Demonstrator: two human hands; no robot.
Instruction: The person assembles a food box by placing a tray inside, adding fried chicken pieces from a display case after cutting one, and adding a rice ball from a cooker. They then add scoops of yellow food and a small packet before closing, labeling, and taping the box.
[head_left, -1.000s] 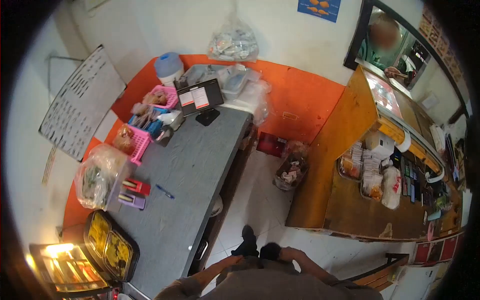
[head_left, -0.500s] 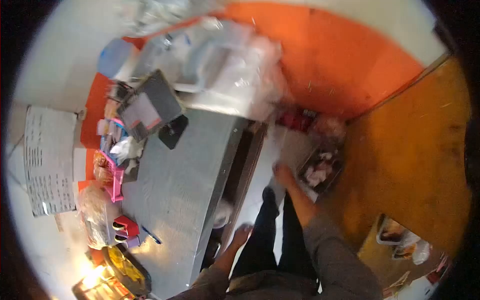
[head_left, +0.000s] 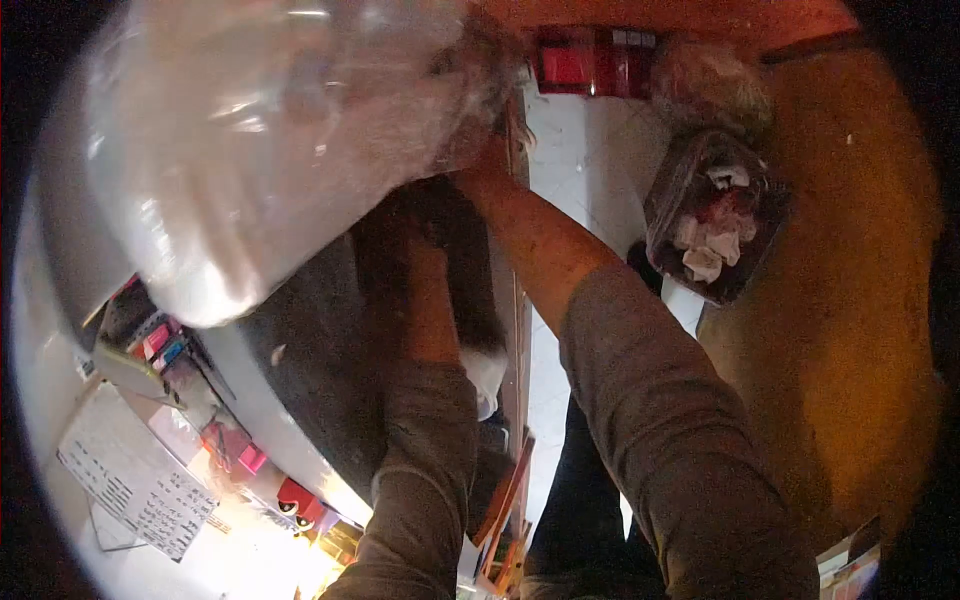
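Note:
Both my arms, in grey-brown sleeves, reach forward into the dark space at the counter's edge. My left hand (head_left: 422,240) is in deep shadow under a large bundle of clear plastic (head_left: 270,150); its fingers do not show clearly. Close to the lower right side of that bundle is my right hand (head_left: 485,160), its fingers dim and partly hidden. Whether either hand grips anything cannot be made out. The dark grey counter top (head_left: 320,340) lies to the left of my left forearm.
A dark bin (head_left: 665,200) holding crumpled white scraps stands on the floor to the right, beside an orange-brown panel (head_left: 850,300). A red package (head_left: 595,62) lies beyond it. At lower left are a handwritten sheet (head_left: 130,480) and a red tape holder (head_left: 300,500).
The view has swung forward and down toward the counter's far end. Both hands have moved from beside my legs into the dark space by the plastic bundle, which now looms close.

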